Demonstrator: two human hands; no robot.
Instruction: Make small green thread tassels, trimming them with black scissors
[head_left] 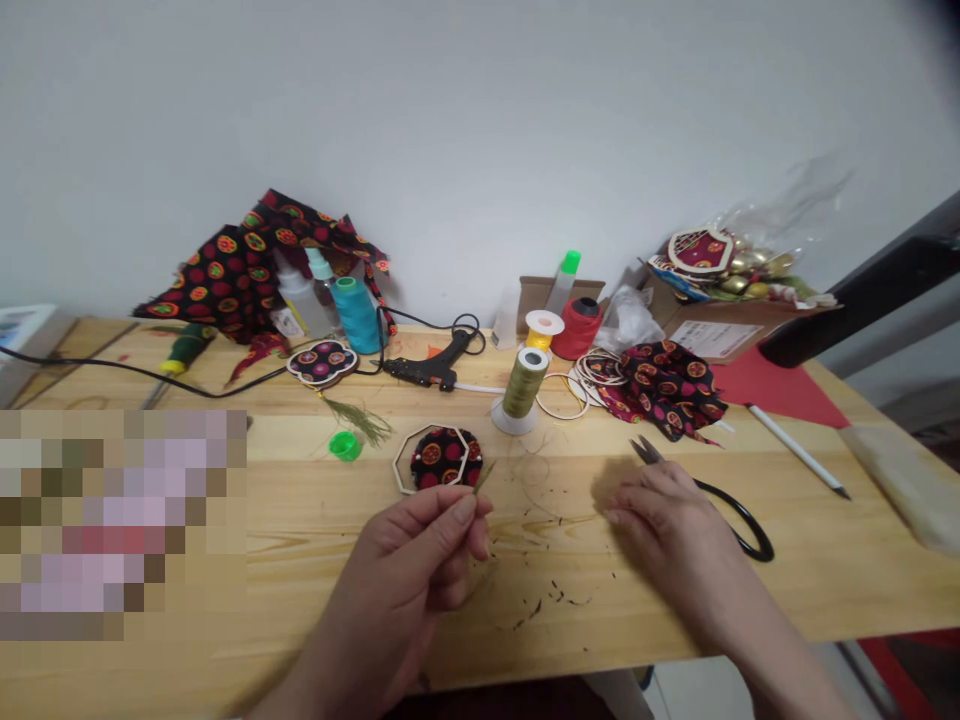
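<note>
My left hand [427,550] is closed in a pinch on a thin olive-green bundle of thread [484,474] that sticks up from the fingertips. Just beyond it lies an octagonal wooden frame holding a dark patterned fabric piece [439,458]. My right hand [664,515] lies flat on the table with the fingers stretched out, resting beside black-handled scissors [731,505] whose tips point up and left. An olive thread spool [525,385] on a white base stands behind the two hands. Short thread scraps [551,590] are scattered on the wood between them.
A black glue gun [435,365], yellow spool [541,330], red spool [579,325], teal spool [356,312], bottles, wooden rings [592,370], patterned fabric heaps [251,260], a green cap [345,446], a white pencil [799,452] and a cardboard box [735,325] crowd the wooden table [300,520].
</note>
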